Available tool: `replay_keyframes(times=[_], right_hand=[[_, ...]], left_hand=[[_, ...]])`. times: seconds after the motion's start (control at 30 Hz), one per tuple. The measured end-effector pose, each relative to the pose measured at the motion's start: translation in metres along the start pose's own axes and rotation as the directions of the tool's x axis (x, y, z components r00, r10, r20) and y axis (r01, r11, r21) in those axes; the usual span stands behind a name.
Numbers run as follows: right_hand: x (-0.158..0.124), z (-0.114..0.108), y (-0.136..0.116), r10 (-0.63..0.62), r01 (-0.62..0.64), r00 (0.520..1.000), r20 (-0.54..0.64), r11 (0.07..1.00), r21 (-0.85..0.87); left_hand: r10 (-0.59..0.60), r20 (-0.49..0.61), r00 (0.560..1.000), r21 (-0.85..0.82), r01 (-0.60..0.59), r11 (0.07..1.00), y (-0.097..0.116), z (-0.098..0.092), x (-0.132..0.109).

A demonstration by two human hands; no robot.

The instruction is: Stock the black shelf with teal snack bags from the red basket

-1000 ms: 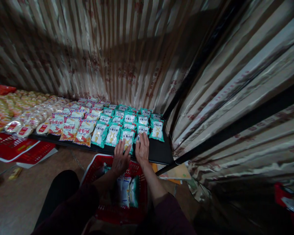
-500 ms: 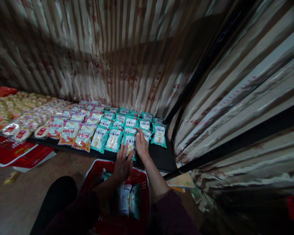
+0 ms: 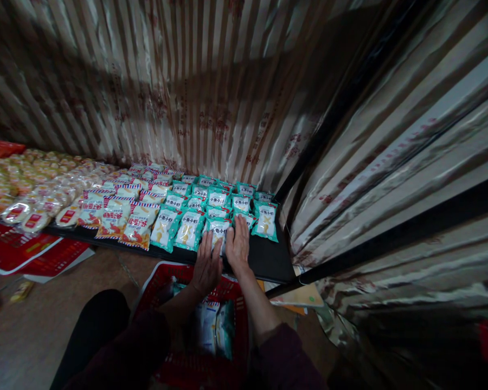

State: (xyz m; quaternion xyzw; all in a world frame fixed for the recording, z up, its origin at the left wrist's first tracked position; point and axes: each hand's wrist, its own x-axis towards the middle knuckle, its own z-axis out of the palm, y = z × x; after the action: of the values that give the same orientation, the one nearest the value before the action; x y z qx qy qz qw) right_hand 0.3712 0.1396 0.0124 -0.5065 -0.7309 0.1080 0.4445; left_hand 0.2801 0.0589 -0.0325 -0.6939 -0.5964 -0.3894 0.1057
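Note:
My left hand (image 3: 207,266) lies with fingers stretched out against the lower left part of a teal-and-white snack bag (image 3: 218,228) in the front row. On that bag's right side is my right hand (image 3: 238,244), its fingers extended, the tips beside a teal bag behind. Neither hand is wrapped round anything. More teal snack bags (image 3: 189,228) stand in leaning rows on the black shelf (image 3: 268,262). Beneath my forearms a red basket (image 3: 152,281) holds several bags (image 3: 208,325), partly hidden by my arms.
Left of the teal bags are orange-and-white snack bags (image 3: 116,218) and clear-wrapped round snacks (image 3: 36,219). Red baskets (image 3: 61,257) sit on the floor at left. A black pole (image 3: 305,162) and striped wrapping sheets (image 3: 390,179) bound the right side.
My right hand has turned from edge-on to palm-down and shifted slightly right. My left hand stays by the front teal bag, which sits slightly higher. The view has shifted slightly.

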Motion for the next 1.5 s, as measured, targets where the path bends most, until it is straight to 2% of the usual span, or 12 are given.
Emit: replay_keyframes(times=[0.1,0.2,0.47,0.6,0.77,1.03,1.27,1.5], right_hand=[[-0.010,-0.005,0.014,0.033,-0.043,0.997,-0.070,0.989,-0.141],[-0.017,-0.008,0.026,0.085,-0.100,0.993,-0.084,0.975,-0.199],[-0.011,-0.001,0.031,0.249,-0.253,0.967,-0.053,0.963,-0.095],[-0.007,-0.001,0.036,0.255,-0.255,0.967,-0.019,0.967,-0.014],[-0.009,-0.002,0.040,0.244,-0.243,0.969,-0.035,0.970,0.027],[-0.010,0.000,0.042,0.214,-0.213,0.977,-0.007,0.976,0.047],[-0.018,0.002,0.043,0.144,-0.150,0.987,-0.077,0.985,-0.085],[-0.023,0.000,0.040,0.121,-0.126,0.992,-0.045,0.982,-0.140]], left_hand=[[-0.004,-0.009,1.000,-0.027,0.003,1.000,-0.002,0.005,0.000],[-0.001,-0.011,1.000,-0.053,0.001,0.999,-0.005,0.008,-0.001],[-0.004,-0.060,0.998,-0.022,0.003,1.000,-0.003,0.005,-0.001],[0.024,-0.086,0.996,-0.001,-0.024,1.000,-0.001,0.004,0.002],[-0.020,-0.121,0.992,0.030,0.024,0.999,-0.001,0.009,0.009],[-0.016,-0.091,0.996,0.020,0.017,1.000,-0.002,0.011,0.005],[-0.017,-0.080,0.997,0.082,0.023,0.996,-0.002,0.008,0.012],[-0.037,-0.058,0.998,0.092,0.042,0.995,-0.005,0.012,0.018]])
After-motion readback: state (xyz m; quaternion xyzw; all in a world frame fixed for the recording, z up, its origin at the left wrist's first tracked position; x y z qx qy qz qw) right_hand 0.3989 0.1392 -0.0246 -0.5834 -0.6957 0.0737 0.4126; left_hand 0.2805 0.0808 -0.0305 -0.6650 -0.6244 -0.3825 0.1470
